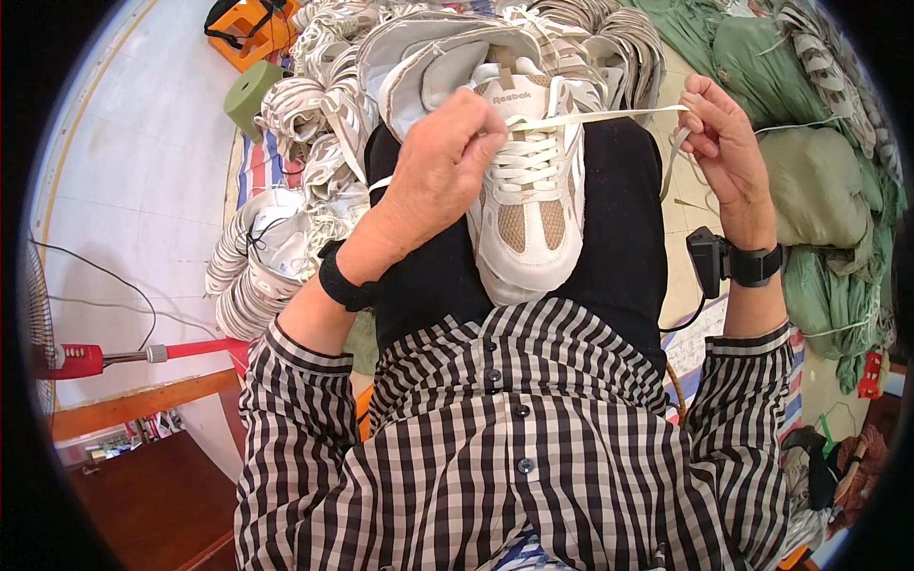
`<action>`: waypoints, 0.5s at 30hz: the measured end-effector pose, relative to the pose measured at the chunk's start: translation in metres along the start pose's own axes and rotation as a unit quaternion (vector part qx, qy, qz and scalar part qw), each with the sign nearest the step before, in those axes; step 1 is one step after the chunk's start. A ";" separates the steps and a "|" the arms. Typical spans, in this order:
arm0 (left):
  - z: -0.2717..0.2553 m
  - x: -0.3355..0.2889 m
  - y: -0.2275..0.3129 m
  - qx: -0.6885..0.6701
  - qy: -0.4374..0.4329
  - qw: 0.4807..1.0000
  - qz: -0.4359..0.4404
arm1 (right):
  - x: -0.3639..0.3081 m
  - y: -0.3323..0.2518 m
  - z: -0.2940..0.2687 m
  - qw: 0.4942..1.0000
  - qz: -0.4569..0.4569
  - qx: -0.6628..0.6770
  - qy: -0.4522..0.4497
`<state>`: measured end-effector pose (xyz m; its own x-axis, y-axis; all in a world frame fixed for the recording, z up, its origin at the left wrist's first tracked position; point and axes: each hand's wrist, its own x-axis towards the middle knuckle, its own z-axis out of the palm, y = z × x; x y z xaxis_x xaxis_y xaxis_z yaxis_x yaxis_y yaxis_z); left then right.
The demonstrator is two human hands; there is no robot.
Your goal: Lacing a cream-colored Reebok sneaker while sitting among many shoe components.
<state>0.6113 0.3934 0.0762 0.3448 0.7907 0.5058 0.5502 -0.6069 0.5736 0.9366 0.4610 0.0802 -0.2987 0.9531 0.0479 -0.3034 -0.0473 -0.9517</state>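
A beige and white sneaker (pixel 535 238) rests on my lap, toe toward me, with its laces crisscrossed over the tongue. My right hand (pixel 719 143) is closed, pinching the cream shoelace (pixel 609 117), which is drawn taut to the right from the upper eyelets. The rest of that lace hangs in a loop below the fingers. Curled at the left side of the sneaker's lacing is my left hand (pixel 447 162); its fingertips are pressed together, and what they grip is hidden. Behind that hand a short piece of lace shows over my left thigh.
Stacks of beige shoe uppers (pixel 333 105) lie beyond my knees and to the left, some in a round bundle (pixel 271 243). A green stool (pixel 253 95) and an orange stool (pixel 249 33) stand far left. Green sacks (pixel 809 181) line the right. A red pole (pixel 195 349) crosses at left.
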 end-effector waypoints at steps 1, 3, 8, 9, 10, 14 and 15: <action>-0.001 0.000 0.000 -0.039 -0.030 0.999 -0.015 | 0.000 0.002 0.000 1.000 0.000 0.003 -0.003; -0.005 -0.002 0.001 -0.099 -0.067 0.990 -0.069 | 0.000 0.004 0.000 1.000 0.008 0.008 -0.006; -0.019 -0.005 0.000 -0.144 -0.108 0.970 -0.166 | -0.004 0.000 -0.007 1.000 0.002 0.024 -0.002; -0.021 -0.005 0.001 -0.172 -0.089 0.964 -0.180 | -0.005 -0.005 -0.010 1.000 -0.008 0.029 -0.004; -0.021 -0.005 0.003 -0.205 -0.072 0.955 -0.203 | -0.004 -0.009 -0.013 0.999 -0.021 0.036 0.004; -0.021 -0.002 0.004 -0.280 -0.048 0.924 -0.258 | -0.003 -0.024 -0.023 0.997 -0.046 0.060 0.009; -0.018 -0.001 0.003 -0.272 -0.032 0.927 -0.255 | -0.002 -0.028 -0.026 0.997 -0.049 0.063 0.022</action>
<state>0.5992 0.3891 0.0888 0.1988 0.9787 0.0501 0.1956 -0.0898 0.9766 0.9693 0.4677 0.0986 -0.2221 0.9673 0.1221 -0.4419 0.0118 -0.8970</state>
